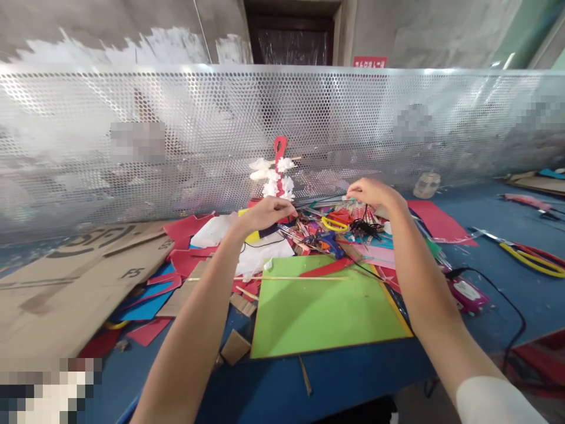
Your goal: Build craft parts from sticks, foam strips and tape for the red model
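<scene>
My left hand [270, 213] reaches over the far part of the pile, fingers bent and together just below the red paper figure [279, 154] with white tufts on it. Whatever those fingers hold, if anything, is hidden. My right hand [369, 191] is above the pile's back right, fingertips pinched near a small pale bit I cannot make out. Between and below the hands lie yellow-handled scissors [334, 224], a tangle of black cord [366, 228] and a blue glue gun [331, 244]. Nearer to me is a green sheet [326, 312] with a thin wooden stick [304, 278] across its far edge.
Brown cardboard [79, 288] covers the left side. A perforated metal panel [198, 135] closes off the back. To the right are a clear jar [426, 185], red-and-yellow-handled scissors [532, 258] and a magenta box [470, 294] with a black cable [507, 294].
</scene>
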`<control>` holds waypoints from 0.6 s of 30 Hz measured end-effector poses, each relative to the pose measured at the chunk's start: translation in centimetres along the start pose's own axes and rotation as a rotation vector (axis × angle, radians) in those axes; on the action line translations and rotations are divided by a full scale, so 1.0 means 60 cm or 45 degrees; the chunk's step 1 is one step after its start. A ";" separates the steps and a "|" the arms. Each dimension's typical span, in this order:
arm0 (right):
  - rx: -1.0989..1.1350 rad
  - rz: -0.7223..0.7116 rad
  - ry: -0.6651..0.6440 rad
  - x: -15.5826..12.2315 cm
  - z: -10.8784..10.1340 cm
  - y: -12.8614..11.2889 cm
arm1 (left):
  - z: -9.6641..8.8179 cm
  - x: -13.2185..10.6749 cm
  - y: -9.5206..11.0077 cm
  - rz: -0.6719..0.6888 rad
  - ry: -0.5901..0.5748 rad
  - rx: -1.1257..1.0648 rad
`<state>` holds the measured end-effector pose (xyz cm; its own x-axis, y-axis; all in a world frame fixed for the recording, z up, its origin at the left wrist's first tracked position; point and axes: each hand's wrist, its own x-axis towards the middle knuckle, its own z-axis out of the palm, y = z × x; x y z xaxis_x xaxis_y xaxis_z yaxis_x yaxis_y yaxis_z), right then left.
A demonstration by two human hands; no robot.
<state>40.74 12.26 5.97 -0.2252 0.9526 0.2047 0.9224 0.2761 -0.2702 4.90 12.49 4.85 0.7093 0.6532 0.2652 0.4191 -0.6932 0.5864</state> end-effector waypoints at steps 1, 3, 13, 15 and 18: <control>-0.035 0.067 0.139 0.003 0.006 0.007 | -0.008 -0.006 0.002 -0.019 -0.014 0.005; -0.069 0.184 0.459 0.012 0.022 0.023 | -0.026 -0.021 0.009 -0.062 -0.070 -0.044; 0.155 0.376 0.783 0.034 0.084 0.104 | -0.122 -0.116 0.011 -0.329 -0.321 -0.293; 0.190 0.364 0.301 0.029 0.089 0.109 | -0.134 -0.129 0.002 -0.334 -0.124 -0.293; 0.159 0.288 -0.226 0.023 0.099 0.109 | -0.145 -0.139 -0.007 -0.288 0.144 -0.340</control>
<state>44.61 16.14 -1.09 -0.0805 0.9960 -0.0385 0.9120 0.0581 -0.4061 -6.12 9.96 9.06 0.5422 0.8208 0.1798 0.3849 -0.4328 0.8152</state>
